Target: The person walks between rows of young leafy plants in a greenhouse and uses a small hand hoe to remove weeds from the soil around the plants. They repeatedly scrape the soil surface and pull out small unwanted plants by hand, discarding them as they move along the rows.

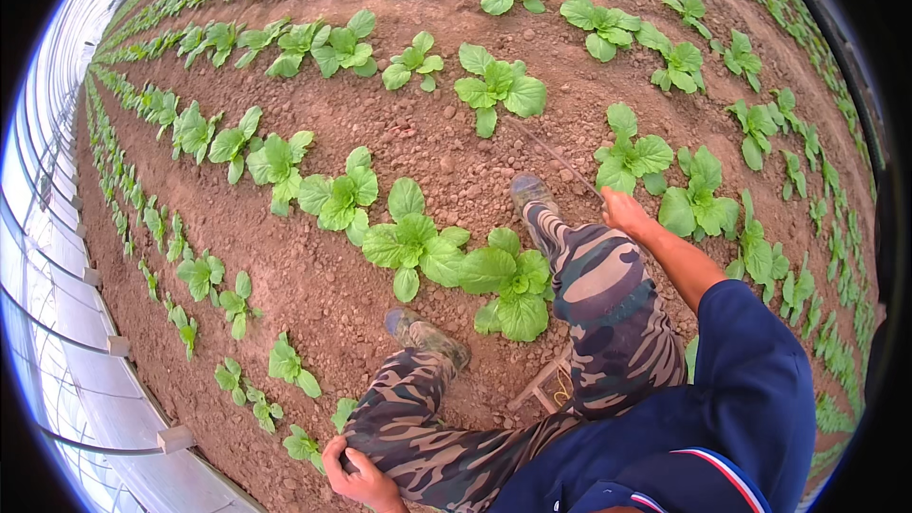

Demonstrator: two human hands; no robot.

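Observation:
My right hand (pixel 624 214) is closed around the near end of a thin brown rod (pixel 554 154), perhaps the shaft of a small hand tool. The rod slants away over the soil towards a leafy green seedling (pixel 499 87); I cannot make out its far tip. My left hand (pixel 362 479) rests on my left knee, holding no tool. Between my legs grow two larger leafy plants (pixel 514 286) (pixel 410 242). My shoes (pixel 533 189) (pixel 427 338), dusty with soil, stand on either side of that row.
Under me is part of a low wooden stool (pixel 541 381) with yellow cord. Rows of leafy seedlings (pixel 278 160) run across crumbly brown soil (pixel 313 292). Along the left rises a greenhouse's plastic wall (pixel 92 363) with curved ribs and small blocks (pixel 175 439) at its foot.

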